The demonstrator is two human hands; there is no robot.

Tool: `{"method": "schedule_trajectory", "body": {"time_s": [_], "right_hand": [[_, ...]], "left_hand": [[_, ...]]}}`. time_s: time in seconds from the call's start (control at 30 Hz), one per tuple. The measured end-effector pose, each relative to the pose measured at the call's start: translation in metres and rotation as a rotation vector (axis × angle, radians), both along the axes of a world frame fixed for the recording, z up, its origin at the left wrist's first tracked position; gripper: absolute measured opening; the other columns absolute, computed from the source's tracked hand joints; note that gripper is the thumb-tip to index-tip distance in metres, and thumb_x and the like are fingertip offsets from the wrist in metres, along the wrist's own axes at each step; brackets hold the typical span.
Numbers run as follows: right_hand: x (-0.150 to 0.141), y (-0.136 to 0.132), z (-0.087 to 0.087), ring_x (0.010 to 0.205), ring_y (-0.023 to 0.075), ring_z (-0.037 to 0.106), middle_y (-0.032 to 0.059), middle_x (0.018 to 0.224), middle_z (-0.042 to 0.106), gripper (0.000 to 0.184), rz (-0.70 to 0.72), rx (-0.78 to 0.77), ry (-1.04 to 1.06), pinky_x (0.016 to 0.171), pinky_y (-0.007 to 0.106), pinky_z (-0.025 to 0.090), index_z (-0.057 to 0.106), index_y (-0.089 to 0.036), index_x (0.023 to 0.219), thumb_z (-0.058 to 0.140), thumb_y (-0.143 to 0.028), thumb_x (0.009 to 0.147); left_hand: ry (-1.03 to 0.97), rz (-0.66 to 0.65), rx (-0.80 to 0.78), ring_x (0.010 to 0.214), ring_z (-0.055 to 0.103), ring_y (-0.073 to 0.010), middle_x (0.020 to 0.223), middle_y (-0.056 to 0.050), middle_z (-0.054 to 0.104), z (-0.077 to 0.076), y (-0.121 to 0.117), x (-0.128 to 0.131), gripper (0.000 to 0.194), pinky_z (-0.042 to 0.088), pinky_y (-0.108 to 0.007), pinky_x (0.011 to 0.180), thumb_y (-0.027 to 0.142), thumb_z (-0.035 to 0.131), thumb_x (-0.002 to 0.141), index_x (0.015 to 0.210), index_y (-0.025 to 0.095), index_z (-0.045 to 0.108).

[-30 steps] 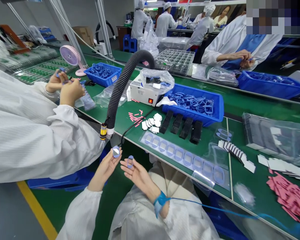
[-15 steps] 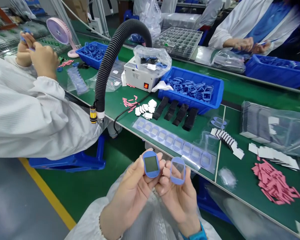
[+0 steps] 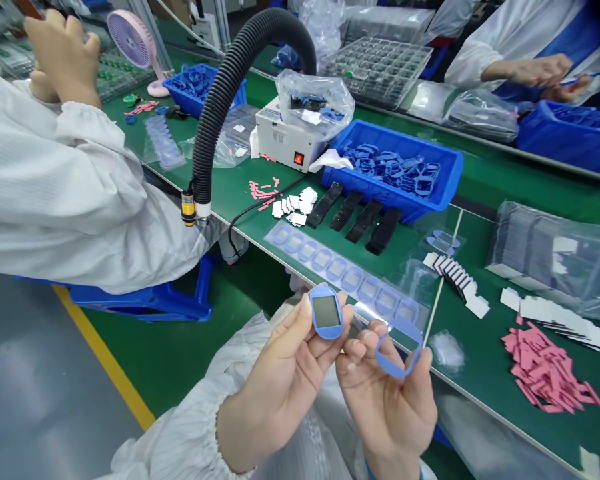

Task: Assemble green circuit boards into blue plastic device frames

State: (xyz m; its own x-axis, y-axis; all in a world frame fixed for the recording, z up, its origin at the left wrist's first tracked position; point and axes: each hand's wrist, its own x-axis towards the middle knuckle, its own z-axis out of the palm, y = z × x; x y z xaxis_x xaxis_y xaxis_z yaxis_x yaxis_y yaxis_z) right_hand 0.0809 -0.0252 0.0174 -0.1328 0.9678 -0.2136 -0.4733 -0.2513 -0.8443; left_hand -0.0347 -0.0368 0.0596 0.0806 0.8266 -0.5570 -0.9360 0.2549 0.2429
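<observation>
My left hand (image 3: 280, 387) grips a small blue oval housing (image 3: 326, 328) with a dark grey rectangular screen, facing up, between thumb and fingers. Beside it, my right hand (image 3: 387, 413) pinches a blue-rimmed clear window panel (image 3: 390, 367) by its edges, tilted and catching a reflection. The two pieces are apart. Just beyond my hands, a clear strip of blue-rimmed panels (image 3: 305, 252) lies along the table's near edge. Behind that strip are several black strips (image 3: 364, 221) and a blue bin (image 3: 445, 193) of blue plastic frames.
A black flexible duct (image 3: 207, 127) arches from a white box (image 3: 280, 143) with a lit red switch. To the right lie pink strips (image 3: 550, 373), white cards (image 3: 555, 312) and a bagged stack (image 3: 535, 247). A co-worker's sleeve (image 3: 70, 200) occupies the left; another person works opposite.
Both hands have shifted right in view, the left one slightly up. My right hand has turned the window panel and moved it farther from the housing. The view has shifted slightly.
</observation>
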Motion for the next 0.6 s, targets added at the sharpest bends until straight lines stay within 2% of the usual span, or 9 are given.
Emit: {"method": "schedule_trajectory", "body": {"time_s": [0.1,0.23,0.3,0.37,0.43,0.5,0.6], "right_hand": [[0.003,-0.001,0.004,0.06,0.0196,0.069,0.0074,0.074,0.073,0.035,-0.007,0.073,-0.003,0.046,0.03,0.053,0.07,-0.033,0.09,0.049,-0.061,0.085],[0.01,-0.003,0.003,0.065,0.0198,0.073,0.0071,0.082,0.077,0.037,-0.011,0.22,-0.077,0.048,0.028,0.055,0.072,-0.031,0.098,0.051,-0.06,0.086],[0.015,-0.005,0.001,0.076,0.0219,0.075,0.0063,0.092,0.077,0.033,-0.093,0.29,-0.233,0.056,0.03,0.06,0.071,-0.03,0.103,0.057,-0.054,0.085],[0.017,-0.006,0.0,0.088,0.0235,0.074,0.0047,0.104,0.075,0.03,-0.183,0.365,-0.462,0.071,0.034,0.062,0.069,-0.029,0.111,0.066,-0.041,0.083],[0.015,-0.006,0.003,0.092,0.0229,0.073,0.0023,0.109,0.074,0.037,-0.203,0.488,-0.702,0.078,0.033,0.061,0.065,-0.03,0.118,0.071,-0.029,0.081],[0.01,-0.003,0.009,0.088,0.0208,0.073,0.0005,0.111,0.073,0.043,-0.159,0.631,-0.871,0.072,0.027,0.061,0.062,-0.032,0.122,0.071,-0.024,0.08],[0.0,0.0,0.019,0.081,0.0178,0.074,-0.0004,0.115,0.071,0.047,-0.105,0.758,-0.954,0.062,0.023,0.061,0.055,-0.034,0.129,0.067,-0.023,0.084]], "left_hand": [[0.016,-0.023,0.024,0.087,0.071,-0.0133,0.093,-0.007,0.076,0.001,-0.002,0.003,0.028,0.055,-0.022,0.082,0.028,0.049,0.095,0.097,0.014,0.072],[0.088,-0.021,0.076,0.091,0.071,-0.0135,0.098,-0.005,0.077,-0.002,-0.003,0.005,0.024,0.054,-0.022,0.085,0.033,0.061,0.088,0.102,0.016,0.073],[0.177,-0.001,0.108,0.097,0.069,-0.0138,0.103,-0.002,0.077,-0.005,-0.002,0.006,0.024,0.053,-0.021,0.088,0.035,0.067,0.084,0.1,0.02,0.074],[0.31,0.03,0.137,0.1,0.069,-0.0147,0.103,0.0,0.078,-0.01,-0.002,0.006,0.025,0.051,-0.021,0.091,0.04,0.071,0.079,0.097,0.024,0.076],[0.477,0.066,0.139,0.101,0.069,-0.0174,0.1,0.0,0.079,-0.016,-0.001,0.007,0.028,0.05,-0.025,0.093,0.044,0.072,0.075,0.097,0.027,0.077],[0.637,0.08,0.152,0.102,0.07,-0.0219,0.101,-0.002,0.079,-0.022,-0.002,0.007,0.031,0.05,-0.033,0.096,0.046,0.072,0.074,0.099,0.028,0.077],[0.801,0.095,0.232,0.108,0.067,-0.0268,0.108,-0.005,0.077,-0.027,-0.004,0.007,0.029,0.048,-0.041,0.1,0.045,0.071,0.074,0.098,0.028,0.077]]}}
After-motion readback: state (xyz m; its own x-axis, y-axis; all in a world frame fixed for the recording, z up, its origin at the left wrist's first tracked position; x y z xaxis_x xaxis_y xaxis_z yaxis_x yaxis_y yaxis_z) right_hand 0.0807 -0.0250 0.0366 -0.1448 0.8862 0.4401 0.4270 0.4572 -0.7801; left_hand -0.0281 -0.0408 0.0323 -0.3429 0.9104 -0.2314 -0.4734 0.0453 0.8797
